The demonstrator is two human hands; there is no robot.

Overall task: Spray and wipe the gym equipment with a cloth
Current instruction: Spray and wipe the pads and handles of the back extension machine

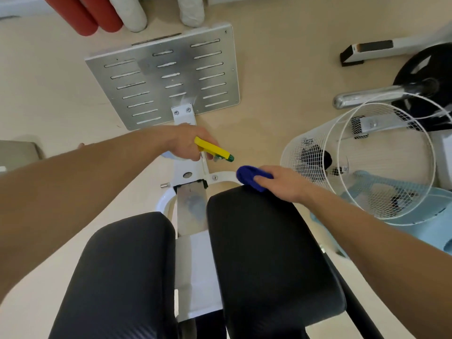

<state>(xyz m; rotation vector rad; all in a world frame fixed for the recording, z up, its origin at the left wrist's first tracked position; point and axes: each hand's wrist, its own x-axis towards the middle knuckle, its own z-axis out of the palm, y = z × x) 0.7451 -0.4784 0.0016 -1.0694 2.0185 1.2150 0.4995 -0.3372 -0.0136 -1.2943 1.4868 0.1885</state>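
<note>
You work the cloth (252, 177) at the right pad's (264, 253) far corner, with the sprayer (212, 150) ready just beyond.

Nearest you, the two black pads lie side by side with the white frame (193, 272) between them; the left pad (122, 277) is untouched. Your right hand (281, 183) bunches the blue cloth under its thumb and presses it on the right pad's far edge, likely so the wipe reaches the rim. Just beyond, your left hand (188, 143) curls round the sprayer's neck and holds it off the surface. Its green nozzle points toward the cloth, probably so you can spray again without changing hands. Farther off, the slotted footplate (166, 77) lies on the floor. A wire basket (303, 152) stands to your right, and foam rollers (97, 15) are at the far edge.
</note>
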